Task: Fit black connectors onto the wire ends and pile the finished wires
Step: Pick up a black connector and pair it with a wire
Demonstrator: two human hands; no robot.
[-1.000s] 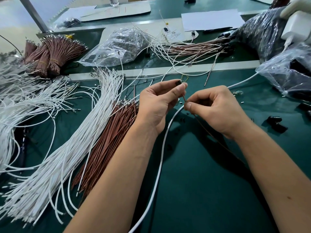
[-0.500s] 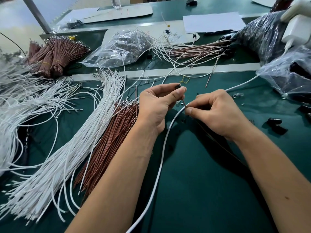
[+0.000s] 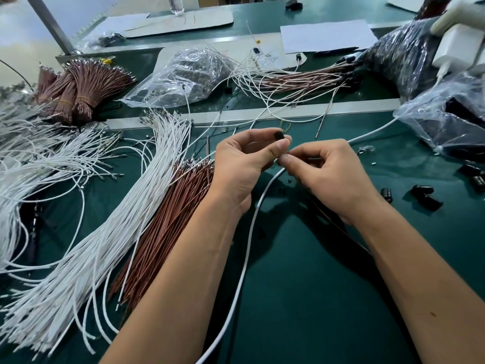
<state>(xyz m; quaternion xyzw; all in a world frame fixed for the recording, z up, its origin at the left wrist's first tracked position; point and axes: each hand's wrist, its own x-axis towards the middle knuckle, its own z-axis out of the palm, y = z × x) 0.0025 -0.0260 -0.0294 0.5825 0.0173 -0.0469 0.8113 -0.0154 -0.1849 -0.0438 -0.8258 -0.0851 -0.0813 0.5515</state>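
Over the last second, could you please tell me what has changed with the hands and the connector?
The right hand has closed in on the left hand, its pinching fingertips now almost touching the left thumb. The left hand still pinches the small black plastic connector at its fingertips. The loose white wires and brown wires lie unchanged.

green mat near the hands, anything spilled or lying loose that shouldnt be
A few black connectors lie scattered loose on the green mat to the right of the right hand, outside any bag, with tiny pale bits strewn nearby. One brown wire lies apart from its pile, across the metal strip.
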